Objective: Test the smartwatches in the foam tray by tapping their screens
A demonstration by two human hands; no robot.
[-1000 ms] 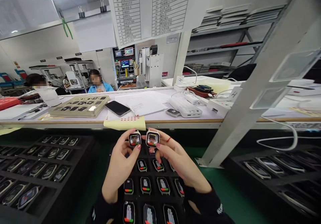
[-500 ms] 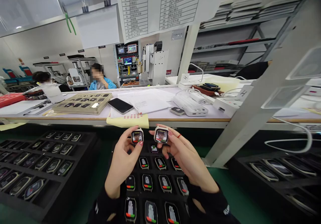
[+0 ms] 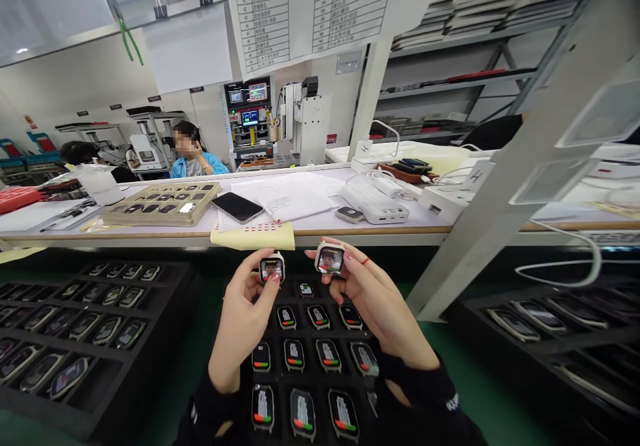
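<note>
My left hand (image 3: 243,319) pinches a small white-cased smartwatch body (image 3: 272,268) with a lit screen, held up above a black tray. In my right hand (image 3: 373,306) is a second watch body (image 3: 330,259), its screen lit too, held a little higher and to the right. Below both hands lies the black foam tray (image 3: 235,406) holding several watch bodies (image 3: 294,354) whose screens show red and green bars. Both wrists wear dark sleeves.
Another black tray of watches (image 3: 75,329) lies at the left, a third (image 3: 545,326) at the right. Behind is a white bench with a beige tray (image 3: 160,205), a phone (image 3: 237,207), papers, a yellow sheet (image 3: 253,236) and white boxes. A slanted metal post (image 3: 500,193) rises at right. Two people sit beyond.
Both hands have lifted slightly and moved apart; the right-hand watch has gone up and to the right. The view has shifted a little.
</note>
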